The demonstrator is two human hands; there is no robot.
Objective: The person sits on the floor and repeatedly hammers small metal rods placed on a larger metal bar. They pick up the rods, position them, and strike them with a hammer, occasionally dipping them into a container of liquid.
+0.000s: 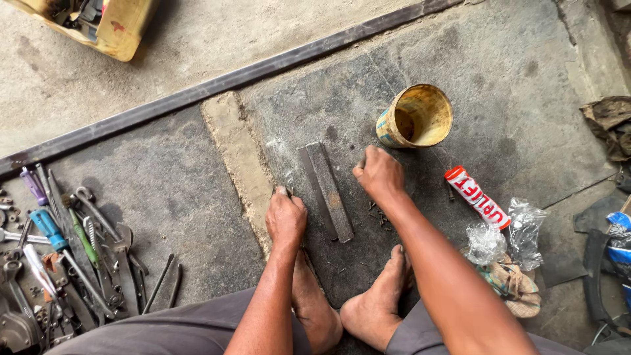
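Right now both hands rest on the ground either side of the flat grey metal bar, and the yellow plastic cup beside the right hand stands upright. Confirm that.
Not quite. In the head view the yellow plastic cup lies tipped on its side, mouth open toward the camera, not upright. The rest holds: the left hand and right hand rest on the ground either side of the flat grey metal bar.

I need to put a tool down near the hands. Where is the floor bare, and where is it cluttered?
Bare floor lies between the left hand and the tool pile, and above the metal bar toward the long rail. Crowded: right of the right hand, with the tub, tube and plastic bags.
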